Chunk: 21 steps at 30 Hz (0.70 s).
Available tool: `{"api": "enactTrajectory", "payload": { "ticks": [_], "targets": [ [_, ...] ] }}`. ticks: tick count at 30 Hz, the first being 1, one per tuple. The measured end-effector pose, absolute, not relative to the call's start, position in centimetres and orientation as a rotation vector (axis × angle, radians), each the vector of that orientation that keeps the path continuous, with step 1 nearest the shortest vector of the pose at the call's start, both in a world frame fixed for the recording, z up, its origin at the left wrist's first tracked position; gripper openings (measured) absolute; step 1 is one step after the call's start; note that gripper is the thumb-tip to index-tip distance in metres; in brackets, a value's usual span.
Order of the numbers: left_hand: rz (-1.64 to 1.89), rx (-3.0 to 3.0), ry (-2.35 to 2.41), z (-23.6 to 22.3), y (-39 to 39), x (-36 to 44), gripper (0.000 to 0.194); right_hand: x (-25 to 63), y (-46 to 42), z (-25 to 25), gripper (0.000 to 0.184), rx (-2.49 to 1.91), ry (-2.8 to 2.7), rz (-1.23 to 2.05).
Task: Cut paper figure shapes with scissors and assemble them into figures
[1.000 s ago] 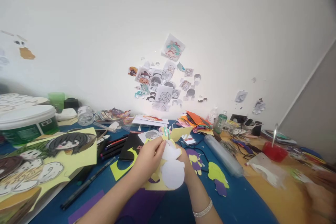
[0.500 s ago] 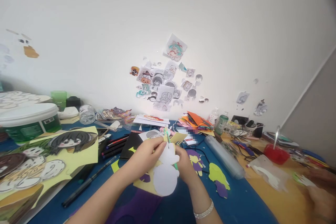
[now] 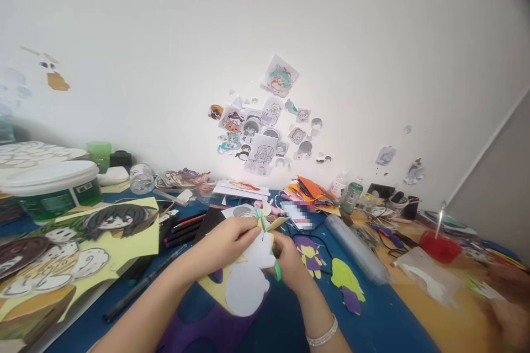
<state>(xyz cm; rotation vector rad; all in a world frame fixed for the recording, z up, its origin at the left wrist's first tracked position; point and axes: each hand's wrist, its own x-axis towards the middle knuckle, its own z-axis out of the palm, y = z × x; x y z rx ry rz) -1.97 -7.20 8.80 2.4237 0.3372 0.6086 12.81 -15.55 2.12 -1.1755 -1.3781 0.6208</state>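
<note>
My left hand [image 3: 236, 236] pinches a white paper cutout [image 3: 247, 288] with rounded outlines, laid against a pale yellow sheet [image 3: 215, 290]. In my right hand [image 3: 289, 260] are green-handled scissors [image 3: 277, 271], the fingers closed around the handle. The blades point away from me and meet the paper near my left fingertips, where a yellow strip [image 3: 276, 224] sticks out. To the right of my hands lie a purple and yellow paper figure [image 3: 308, 256] and a lime green paper piece [image 3: 346, 278]. Purple paper [image 3: 199, 322] lies below the sheet.
On the left are a large white-lidded tub [image 3: 49, 190] and a yellow sheet with drawn characters [image 3: 136, 248]. Several pens [image 3: 182, 231] lie beside my left arm. A clear plastic roll [image 3: 358, 251] and a red container [image 3: 441, 245] stand rightward. Another person's hand [image 3: 511, 311] shows far right.
The white cutout and yellow sheet have swung a little to the left at their lower end. The green scissors handle shows more clearly beside my right fingers, and the view has shifted slightly.
</note>
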Motion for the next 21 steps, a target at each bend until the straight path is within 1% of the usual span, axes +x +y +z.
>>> {"api": "enactTrajectory", "payload": {
  "ticks": [5,7,9,11,12,13,15,16,18,19,20,21],
  "targets": [
    [0.572,2.498,0.323,8.9,-6.6,-2.4,0.035,12.8,-15.5,1.9,0.022,-1.242,-1.379,0.622],
    [0.682,2.563,0.352,8.9,-6.5,-2.2,0.033,12.8,-15.3,1.9,0.023,-1.233,-1.355,0.622],
    [0.895,2.640,0.471,8.9,-6.4,-1.8,0.027,12.8,-15.1,1.9,0.024,-1.218,-1.303,0.600],
    [1.070,2.723,0.735,8.6,-6.5,-1.6,0.027,12.9,-14.8,2.1,0.024,-1.231,-1.239,0.529],
    [1.084,2.758,0.895,8.4,-6.7,-1.6,0.029,13.0,-14.7,2.1,0.024,-1.261,-1.210,0.465],
    [1.031,2.787,1.025,8.1,-6.9,-1.6,0.032,13.0,-14.6,2.2,0.023,-1.305,-1.185,0.385],
    [0.745,2.782,1.088,7.4,-7.6,-2.1,0.033,13.2,-14.4,2.2,0.019,-1.408,-1.153,0.209],
    [0.547,2.749,0.931,7.0,-8.0,-2.3,0.034,13.3,-14.3,2.2,0.017,-1.446,-1.142,0.135],
    [0.034,2.514,0.571,6.4,-8.7,-2.7,0.041,13.4,-14.2,2.0,0.015,-1.469,-1.125,0.064],
    [-0.118,2.398,0.462,6.1,-9.0,-2.8,0.044,13.5,-14.2,1.9,0.015,-1.452,-1.115,0.068],
    [-0.108,2.295,0.411,5.9,-9.3,-2.6,0.042,13.5,-14.1,1.8,0.016,-1.422,-1.100,0.091],
    [0.001,2.212,0.390,5.7,-9.4,-2.4,0.040,13.5,-14.0,1.7,0.017,-1.382,-1.081,0.129]
  ]
}}
